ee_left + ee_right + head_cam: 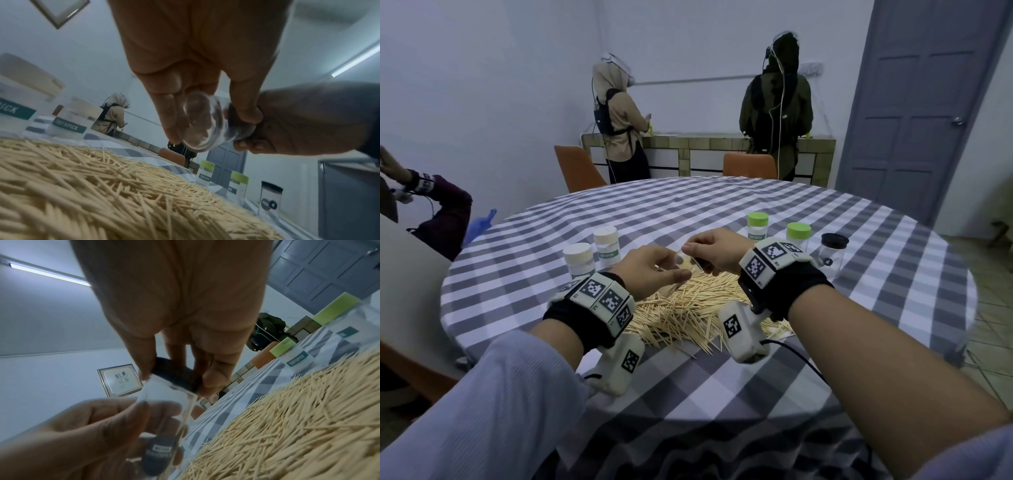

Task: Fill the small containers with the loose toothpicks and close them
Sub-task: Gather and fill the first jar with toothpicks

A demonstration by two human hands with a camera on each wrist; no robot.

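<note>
I hold a small clear container (202, 123) tilted over a big pile of loose toothpicks (688, 308). My left hand (678, 265) grips its clear body (164, 410). My right hand (697, 257) pinches its black lid (176, 376), which sits on the container's mouth. The container looks empty. In the head view my fingers hide most of it. Two cream-lidded containers (580, 260) stand to the left of the pile. To the right stand two green-lidded ones (756, 226) and a clear jar with a black lid (832, 257).
The round table (825, 325) has a grey and white checked cloth. Two orange chairs (577, 168) stand at its far side. Two people stand at a counter (705, 150) by the back wall. Another person's arm (445, 212) is at the left.
</note>
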